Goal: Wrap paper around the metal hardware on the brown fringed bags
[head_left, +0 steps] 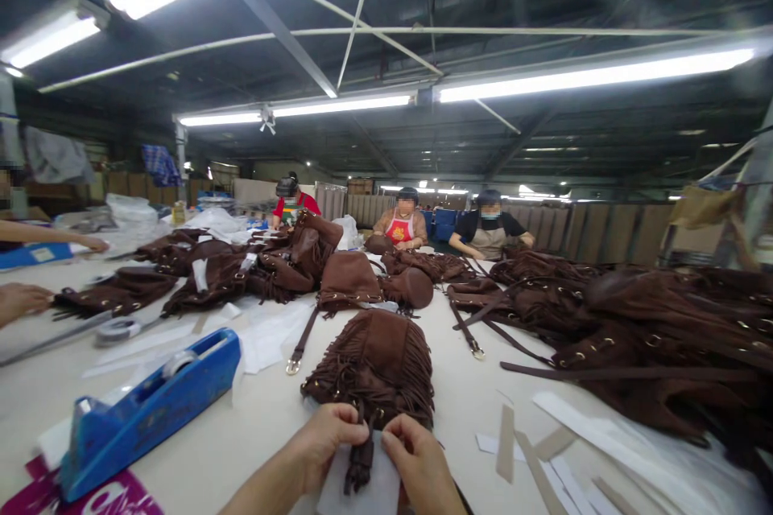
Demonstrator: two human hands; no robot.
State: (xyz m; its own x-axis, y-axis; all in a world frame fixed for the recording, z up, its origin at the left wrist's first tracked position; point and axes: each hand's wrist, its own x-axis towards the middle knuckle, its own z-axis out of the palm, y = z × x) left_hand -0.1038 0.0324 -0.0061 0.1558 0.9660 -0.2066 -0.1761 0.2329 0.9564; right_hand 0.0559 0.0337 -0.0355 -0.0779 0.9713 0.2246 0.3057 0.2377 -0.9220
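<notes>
A dark brown fringed bag (379, 354) lies in front of me on the white table, its gold-eyelet edge towards me. From that edge hangs a brown tassel (361, 463) on its cord, over a sheet of thin white paper (338, 491). My left hand (332, 438) is closed, thumb and forefinger pinching the tassel's cord at the left. On the other side, my right hand (416, 455) is closed in a pinch at the top right edge of the paper. The fingertips partly cover what they grip.
A blue tape dispenser (150, 410) stands at the left, near a tape roll (117, 330). Brown bags (652, 322) heap up at the right and far middle. Paper strips (506, 442) lie front right. Co-workers (402, 225) sit across; another person's hand (24, 302) reaches in from the left.
</notes>
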